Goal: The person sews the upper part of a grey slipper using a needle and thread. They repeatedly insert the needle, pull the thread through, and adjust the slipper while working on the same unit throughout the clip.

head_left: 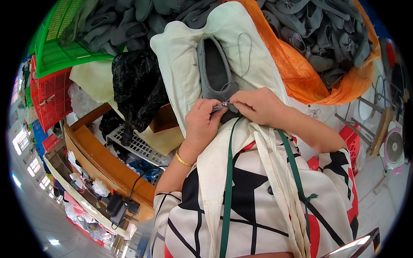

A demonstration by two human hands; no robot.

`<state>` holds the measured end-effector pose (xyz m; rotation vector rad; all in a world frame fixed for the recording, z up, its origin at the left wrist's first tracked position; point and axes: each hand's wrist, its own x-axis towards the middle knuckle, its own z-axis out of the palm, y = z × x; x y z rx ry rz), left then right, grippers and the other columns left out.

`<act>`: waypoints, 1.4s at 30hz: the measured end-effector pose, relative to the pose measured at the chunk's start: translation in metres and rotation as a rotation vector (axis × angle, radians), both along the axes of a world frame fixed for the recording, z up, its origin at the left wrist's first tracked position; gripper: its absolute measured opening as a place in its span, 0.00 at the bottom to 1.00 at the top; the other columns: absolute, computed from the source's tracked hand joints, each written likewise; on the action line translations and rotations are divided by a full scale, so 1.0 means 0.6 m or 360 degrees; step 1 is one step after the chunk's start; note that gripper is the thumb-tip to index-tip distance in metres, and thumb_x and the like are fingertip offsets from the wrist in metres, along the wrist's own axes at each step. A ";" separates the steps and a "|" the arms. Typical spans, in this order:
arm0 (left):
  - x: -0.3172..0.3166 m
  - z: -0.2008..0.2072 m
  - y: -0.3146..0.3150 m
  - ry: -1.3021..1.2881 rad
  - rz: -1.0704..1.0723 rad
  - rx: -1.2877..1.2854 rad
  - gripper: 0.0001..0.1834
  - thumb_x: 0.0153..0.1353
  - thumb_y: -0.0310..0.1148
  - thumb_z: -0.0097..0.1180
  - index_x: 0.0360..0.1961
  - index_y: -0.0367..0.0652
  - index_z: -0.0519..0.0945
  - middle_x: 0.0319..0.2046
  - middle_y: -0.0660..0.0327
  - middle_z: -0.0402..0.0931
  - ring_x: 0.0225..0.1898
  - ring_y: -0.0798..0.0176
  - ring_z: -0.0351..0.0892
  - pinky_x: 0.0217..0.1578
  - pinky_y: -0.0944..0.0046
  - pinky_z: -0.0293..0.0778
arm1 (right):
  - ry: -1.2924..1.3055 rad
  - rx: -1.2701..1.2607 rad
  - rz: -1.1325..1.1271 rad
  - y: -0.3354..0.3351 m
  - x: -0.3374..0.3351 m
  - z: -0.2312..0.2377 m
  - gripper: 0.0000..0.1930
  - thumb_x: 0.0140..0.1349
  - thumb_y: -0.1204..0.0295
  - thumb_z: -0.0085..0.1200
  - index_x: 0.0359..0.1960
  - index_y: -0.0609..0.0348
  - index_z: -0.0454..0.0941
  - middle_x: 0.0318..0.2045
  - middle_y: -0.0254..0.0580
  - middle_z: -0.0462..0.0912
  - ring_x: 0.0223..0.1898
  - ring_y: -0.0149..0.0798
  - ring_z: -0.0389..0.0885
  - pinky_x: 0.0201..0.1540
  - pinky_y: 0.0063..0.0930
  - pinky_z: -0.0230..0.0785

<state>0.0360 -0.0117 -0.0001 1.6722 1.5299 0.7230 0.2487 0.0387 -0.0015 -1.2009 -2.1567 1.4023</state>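
A dark grey slip-on shoe (207,91) lies on a padded white cloth (178,56) in front of me, its toe toward me and its opening facing up. At the toe, my left hand (203,122) pinches a small grey fabric bow (218,107) with a tiny shiny reddish bead at its middle. My right hand (258,106) meets it from the other side, thumb and forefinger pressed together beside the bead; whatever is between those fingertips is too small to make out. A thin grey thread (251,45) runs from the shoe's front and loops over the cloth on the right.
Many grey shoes fill an orange sack (297,73) at the far right and a green crate (51,53) at the far left. A black plastic bag (140,86), a white basket (133,146) and a wooden bench (105,165) stand left. At right is a fan (393,146).
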 end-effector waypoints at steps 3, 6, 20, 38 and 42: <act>0.005 0.003 0.000 -0.0051 0.0073 -0.0014 0.06 0.57 0.26 0.66 0.35 0.40 0.81 0.29 0.57 0.78 0.29 0.56 0.78 0.29 0.61 0.74 | 0.0003 0.0207 0.0017 -0.010 -0.002 0.000 0.05 0.63 0.69 0.53 0.37 0.53 0.78 0.21 0.47 0.79 0.26 0.53 0.80 0.29 0.44 0.71; 0.003 -0.001 -0.004 -0.0074 0.0094 0.0002 0.06 0.57 0.26 0.66 0.35 0.40 0.82 0.29 0.57 0.79 0.29 0.57 0.78 0.29 0.62 0.74 | -0.0155 0.0252 0.0163 -0.011 0.000 0.007 0.08 0.62 0.69 0.55 0.43 0.52 0.80 0.24 0.43 0.81 0.27 0.47 0.82 0.29 0.39 0.72; 0.006 -0.007 -0.006 -0.0045 0.0112 0.0081 0.07 0.56 0.27 0.69 0.35 0.40 0.84 0.27 0.60 0.78 0.26 0.64 0.75 0.28 0.68 0.70 | -0.0139 0.0331 0.0145 -0.013 -0.005 0.011 0.05 0.60 0.71 0.54 0.38 0.53 0.77 0.18 0.44 0.77 0.23 0.49 0.79 0.26 0.43 0.69; 0.006 -0.025 -0.023 -0.0226 0.0041 0.0156 0.14 0.47 0.19 0.67 0.38 0.39 0.84 0.28 0.56 0.79 0.26 0.56 0.79 0.27 0.62 0.74 | -0.0043 -0.0275 -0.0125 -0.006 -0.045 0.003 0.10 0.70 0.68 0.46 0.49 0.56 0.68 0.31 0.53 0.82 0.35 0.59 0.81 0.37 0.46 0.70; -0.003 -0.018 -0.019 -0.0123 -0.0094 0.0196 0.18 0.44 0.18 0.67 0.40 0.39 0.84 0.28 0.56 0.78 0.27 0.54 0.78 0.27 0.61 0.74 | -0.0028 -0.0574 0.0061 0.025 -0.041 0.017 0.10 0.69 0.65 0.48 0.40 0.60 0.72 0.30 0.53 0.82 0.34 0.55 0.81 0.39 0.47 0.70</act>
